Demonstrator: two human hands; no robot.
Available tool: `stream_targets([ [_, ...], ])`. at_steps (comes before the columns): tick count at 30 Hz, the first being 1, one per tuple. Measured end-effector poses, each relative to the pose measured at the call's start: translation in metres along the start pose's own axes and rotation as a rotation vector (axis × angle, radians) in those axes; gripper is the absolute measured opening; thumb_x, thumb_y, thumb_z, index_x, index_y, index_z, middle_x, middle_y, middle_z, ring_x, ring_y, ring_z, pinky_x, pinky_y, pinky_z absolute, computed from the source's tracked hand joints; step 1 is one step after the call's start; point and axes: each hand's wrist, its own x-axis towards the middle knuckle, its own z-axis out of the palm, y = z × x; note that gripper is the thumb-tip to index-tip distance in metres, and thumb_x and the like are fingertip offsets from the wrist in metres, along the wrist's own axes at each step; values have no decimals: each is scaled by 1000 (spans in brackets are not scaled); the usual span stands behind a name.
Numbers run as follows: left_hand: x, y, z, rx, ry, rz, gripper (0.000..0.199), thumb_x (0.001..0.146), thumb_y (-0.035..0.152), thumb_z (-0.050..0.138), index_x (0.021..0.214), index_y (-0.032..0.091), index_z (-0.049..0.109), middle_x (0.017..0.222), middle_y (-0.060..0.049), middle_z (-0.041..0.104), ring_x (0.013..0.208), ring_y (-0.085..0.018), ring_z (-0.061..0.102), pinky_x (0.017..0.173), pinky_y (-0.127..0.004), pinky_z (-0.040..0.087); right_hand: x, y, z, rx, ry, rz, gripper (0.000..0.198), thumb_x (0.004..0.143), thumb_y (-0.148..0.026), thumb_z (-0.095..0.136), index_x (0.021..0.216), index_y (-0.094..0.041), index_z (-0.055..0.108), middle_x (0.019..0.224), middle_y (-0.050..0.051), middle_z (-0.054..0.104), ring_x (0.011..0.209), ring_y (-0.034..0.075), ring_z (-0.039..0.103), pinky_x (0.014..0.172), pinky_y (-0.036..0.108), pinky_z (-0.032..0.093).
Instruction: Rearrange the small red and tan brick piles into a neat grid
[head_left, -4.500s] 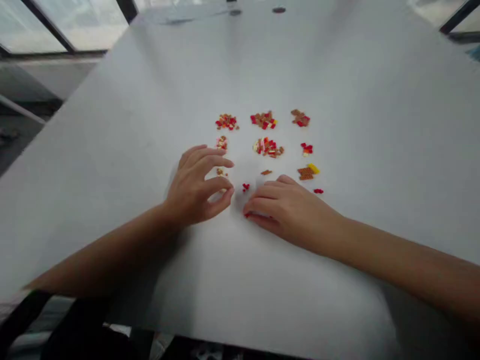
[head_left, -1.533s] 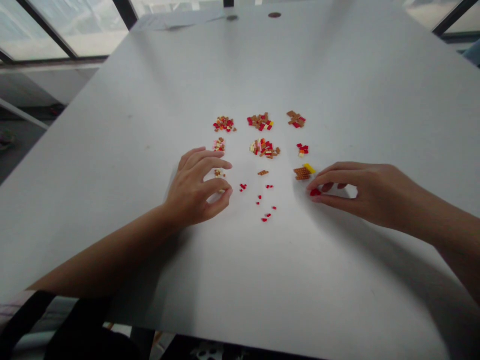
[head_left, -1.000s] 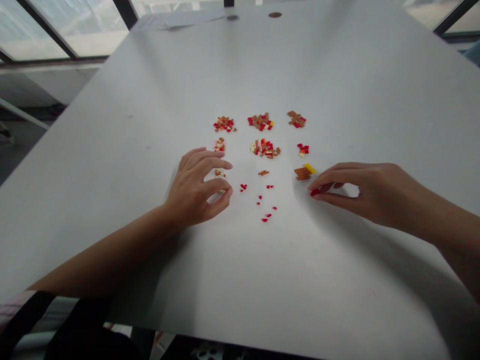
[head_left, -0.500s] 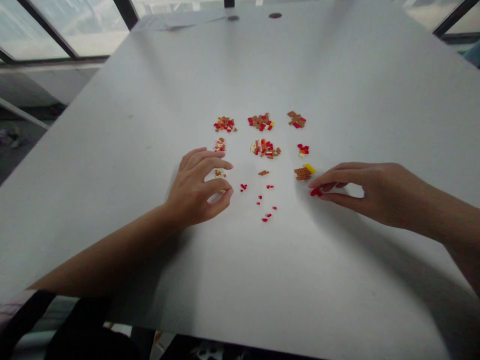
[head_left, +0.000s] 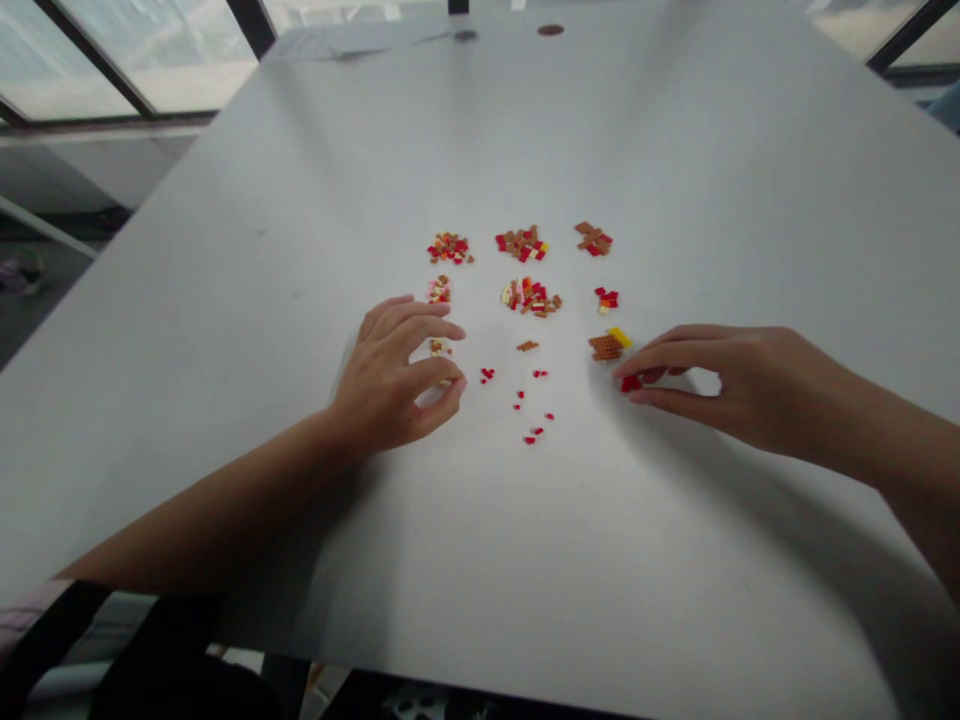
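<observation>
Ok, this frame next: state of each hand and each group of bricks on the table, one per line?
left hand: resting on table, fingers curled, holding nothing visible
right hand: fingertips pinching a small red brick on the table
scattered red bricks: loose, spread apart between the hands
brown plate with yellow brick: flat, beside right fingertips
sorted brick piles: small separate heaps, untouched
</observation>
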Motion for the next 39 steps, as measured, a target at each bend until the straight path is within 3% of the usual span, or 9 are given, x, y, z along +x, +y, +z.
stream_targets([
  [18, 0, 0, -1, 2, -7, 1, 8, 86, 21, 68, 79, 24, 65, 109, -4, 75, 116, -26, 67, 105, -52, 50, 0, -3, 4, 9, 57, 3, 17, 94, -37, 59, 93, -29, 74, 90, 2, 77, 67, 21, 72, 61, 36, 54],
  [29, 0, 0, 0, -2, -21, -27, 8, 85, 22, 68, 78, 24, 65, 110, -2, 74, 117, -25, 66, 106, -52, 48, 4, -13, 2, -8, 12, 72, 23, 95, -37, 55, 89, -27, 75, 88, 3, 76, 65, 20, 70, 61, 34, 55],
  [35, 0, 0, -1, -10, -32, -43, 7, 84, 22, 69, 79, 25, 66, 110, -2, 74, 117, -26, 66, 106, -52, 48, 9, -29, 6, -150, 174, -25, 21, 98, -27, 54, 92, -25, 74, 90, 6, 77, 69, 20, 71, 62, 34, 53],
  [39, 0, 1, -2, -21, -78, -75, 7, 82, 22, 69, 78, 26, 66, 112, -1, 74, 118, -26, 65, 107, -54, 46, 17, -37, 19, -216, 176, -154, 23, 100, -23, 52, 94, -22, 74, 94, 8, 78, 82, 23, 72, 72, 36, 53],
])
